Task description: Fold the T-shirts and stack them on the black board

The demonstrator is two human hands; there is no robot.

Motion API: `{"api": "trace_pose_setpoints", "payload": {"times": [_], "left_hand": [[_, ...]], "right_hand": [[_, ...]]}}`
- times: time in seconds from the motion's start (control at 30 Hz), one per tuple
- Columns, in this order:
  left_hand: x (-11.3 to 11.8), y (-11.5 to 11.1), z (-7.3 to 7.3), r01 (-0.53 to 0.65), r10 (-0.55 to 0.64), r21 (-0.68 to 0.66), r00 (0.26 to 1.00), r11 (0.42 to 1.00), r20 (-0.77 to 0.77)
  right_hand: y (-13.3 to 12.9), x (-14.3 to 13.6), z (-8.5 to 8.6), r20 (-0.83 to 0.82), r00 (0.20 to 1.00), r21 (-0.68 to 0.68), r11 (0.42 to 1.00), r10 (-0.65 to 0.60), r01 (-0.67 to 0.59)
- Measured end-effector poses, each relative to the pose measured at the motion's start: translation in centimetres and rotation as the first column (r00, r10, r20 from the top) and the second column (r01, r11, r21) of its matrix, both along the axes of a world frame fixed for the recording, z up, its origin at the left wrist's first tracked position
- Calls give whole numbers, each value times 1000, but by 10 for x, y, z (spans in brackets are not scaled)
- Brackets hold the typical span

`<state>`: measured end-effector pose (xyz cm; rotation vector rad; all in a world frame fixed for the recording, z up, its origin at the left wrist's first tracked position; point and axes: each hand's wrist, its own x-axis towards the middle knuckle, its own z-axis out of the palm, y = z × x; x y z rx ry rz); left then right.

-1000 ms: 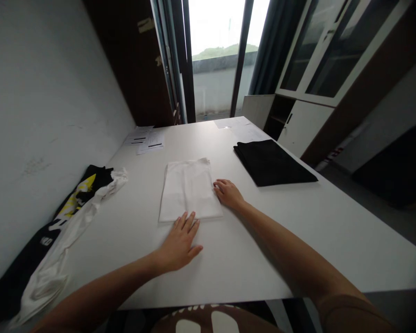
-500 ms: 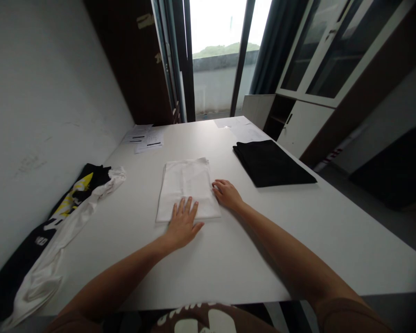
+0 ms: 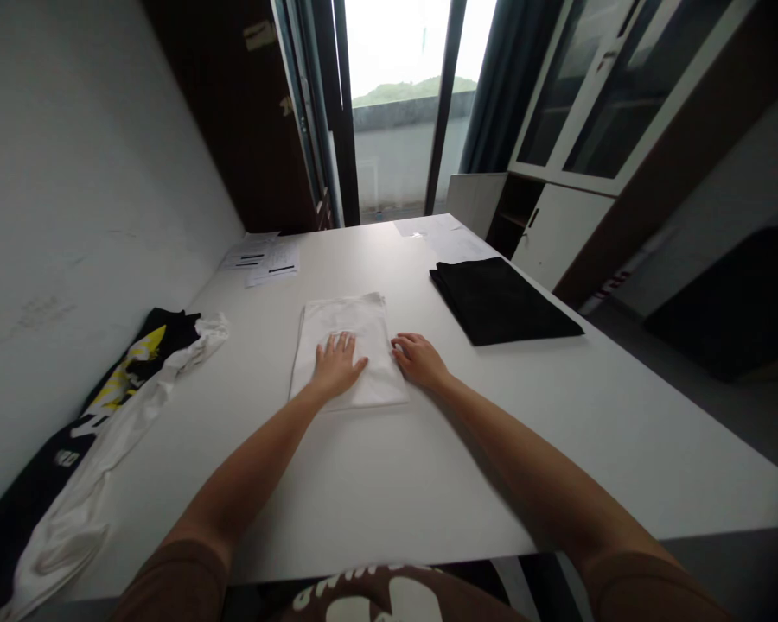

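A white garment (image 3: 369,333), folded into a neat rectangle, lies on the white table (image 3: 389,484) in front of me. My left hand (image 3: 338,367) rests flat on top of it with the fingers spread. At the garment's right edge lies my right hand (image 3: 420,358), its fingers slightly bent and apart, the tips touching or close beside the cloth. Neither hand grips anything. The part of the garment under my left palm is hidden.
A folded black cloth (image 3: 502,301) lies to the right on the table. Loose black and white clothes (image 3: 120,410) are heaped along the left wall. Printed papers (image 3: 269,259) sit at the far left corner, with more sheets (image 3: 450,239) at the far right.
My left hand has slid forward from the garment's near edge to its middle. The right hand has stayed at the right edge. The view has shifted slightly.
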<state>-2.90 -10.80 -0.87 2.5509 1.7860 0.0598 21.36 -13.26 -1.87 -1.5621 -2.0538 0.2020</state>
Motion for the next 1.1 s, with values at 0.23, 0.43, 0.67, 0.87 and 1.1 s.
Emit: {"api": "trace_pose_setpoints", "payload": {"times": [0.23, 0.43, 0.67, 0.87, 1.1], "left_hand": [[14, 61, -5, -91, 92, -30, 995, 995, 34], [29, 104, -5, -170, 171, -25, 983, 985, 71], [31, 140, 4, -154, 158, -47, 982, 987, 98], [34, 141, 6, -160, 163, -33, 980, 987, 111], [25, 94, -8, -84, 84, -3, 993, 996, 87]], "right_hand": [[-1, 0, 1, 6, 1000, -21, 1000, -12, 12], [-3, -1, 4, 36, 999, -43, 999, -19, 21], [-6, -1, 8, 64, 998, -20, 1000, -21, 23], [-8, -3, 10, 83, 996, -18, 999, -25, 26], [-7, -4, 9, 104, 994, -3, 1000, -16, 16]]}}
